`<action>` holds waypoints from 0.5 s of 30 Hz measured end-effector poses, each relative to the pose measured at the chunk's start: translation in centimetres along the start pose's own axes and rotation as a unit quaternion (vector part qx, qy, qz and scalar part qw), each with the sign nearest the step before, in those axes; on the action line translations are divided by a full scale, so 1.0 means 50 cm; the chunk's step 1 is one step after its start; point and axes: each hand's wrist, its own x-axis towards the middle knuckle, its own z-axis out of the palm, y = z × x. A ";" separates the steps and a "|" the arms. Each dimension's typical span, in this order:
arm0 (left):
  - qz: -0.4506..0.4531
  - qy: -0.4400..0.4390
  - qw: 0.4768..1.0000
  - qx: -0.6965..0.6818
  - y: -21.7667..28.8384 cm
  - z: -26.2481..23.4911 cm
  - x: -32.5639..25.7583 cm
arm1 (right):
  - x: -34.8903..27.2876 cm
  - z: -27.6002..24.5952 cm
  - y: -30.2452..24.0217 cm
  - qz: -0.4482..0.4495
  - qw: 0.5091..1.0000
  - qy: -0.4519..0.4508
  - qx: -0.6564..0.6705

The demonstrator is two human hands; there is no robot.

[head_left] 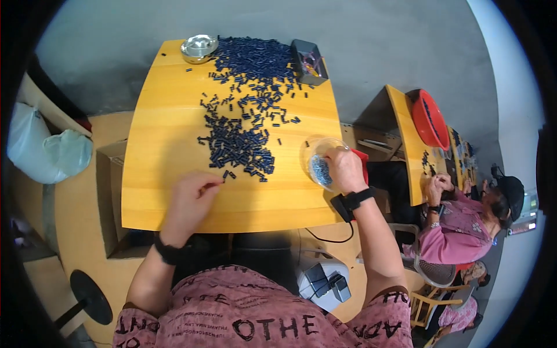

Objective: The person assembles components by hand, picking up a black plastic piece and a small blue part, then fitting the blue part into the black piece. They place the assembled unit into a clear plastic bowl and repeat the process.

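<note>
Watching remotely, I see right hand [346,169] dipped into clear round plastic bowl [316,144] of small silvery-blue pieces [318,169] near right edge of yellow wooden desk [159,133]; fingertips hidden, can't make out whether grip holds any. Left hand [194,198] at near side, fingertips drawn together; can't make out if grip holds anything. Short dark-blue cylindrical tubes [239,145] heaped on desk, nearest pile just beyond left hand.

A workshop, shown by people [464,235] seated at wooden tables [168,127] strewn with dark pieces [238,144].
</note>
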 end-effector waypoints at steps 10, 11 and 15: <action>0.147 0.014 0.983 0.106 0.001 0.143 0.075 | 0.012 0.005 -0.023 -0.010 1.000 -0.008 0.020; 0.148 0.021 0.978 0.146 -0.002 0.151 0.078 | 0.011 0.005 -0.023 -0.013 0.999 0.008 0.029; 0.150 0.031 0.967 0.206 -0.006 0.164 0.088 | 0.011 -0.002 -0.026 -0.019 1.000 -0.014 0.018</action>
